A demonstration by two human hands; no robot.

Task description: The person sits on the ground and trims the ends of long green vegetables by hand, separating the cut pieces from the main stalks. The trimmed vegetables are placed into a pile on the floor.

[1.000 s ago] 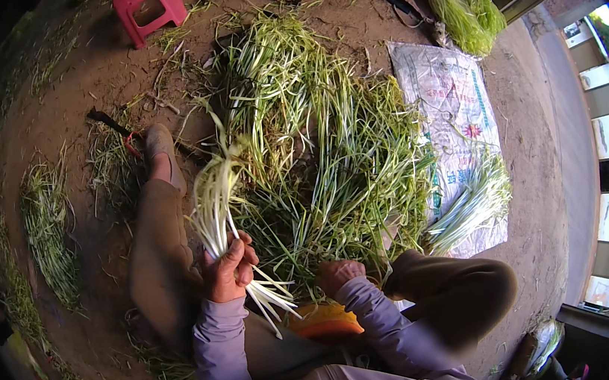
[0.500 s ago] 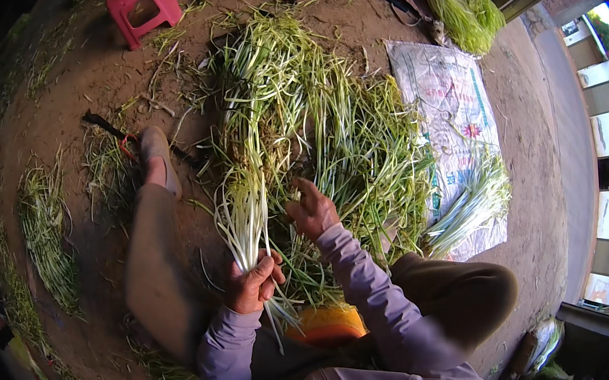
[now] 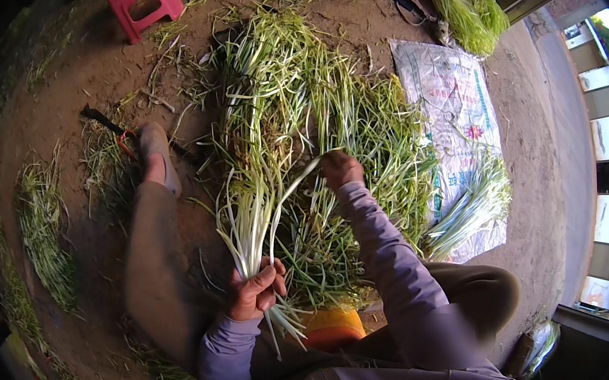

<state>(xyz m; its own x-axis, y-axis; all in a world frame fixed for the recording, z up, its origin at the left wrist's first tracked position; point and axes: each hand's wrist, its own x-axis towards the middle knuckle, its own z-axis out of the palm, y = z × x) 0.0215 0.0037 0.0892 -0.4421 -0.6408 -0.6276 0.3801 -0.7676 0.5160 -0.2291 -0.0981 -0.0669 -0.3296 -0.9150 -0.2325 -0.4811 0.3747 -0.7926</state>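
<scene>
My left hand [image 3: 257, 291] is closed around the white stems of a bunch of long chive-like greens [image 3: 250, 222]. The bunch stands out above the fist, and the white ends poke out below it. To the upper right, my right hand [image 3: 342, 168] is closed on the tip of a pale leaf [image 3: 291, 190] that bends across from the bunch. A big heap of loose greens [image 3: 359, 139] lies under and beyond both hands. Just below my left hand, an orange-yellow object [image 3: 333, 328] shows between my legs, partly covered.
On the right, a printed white woven sack [image 3: 452, 98] lies flat with a pile of white-stemmed greens [image 3: 472, 208] on it. Beyond it sits another green bundle [image 3: 460, 7]. A pink plastic stool [image 3: 145, 9] stands far left. More greens [image 3: 47, 238] are on the dirt floor at left.
My right hand has moved up and to the right, drawing a pale leaf sideways out from the bunch. My left hand keeps its hold in nearly the same place.
</scene>
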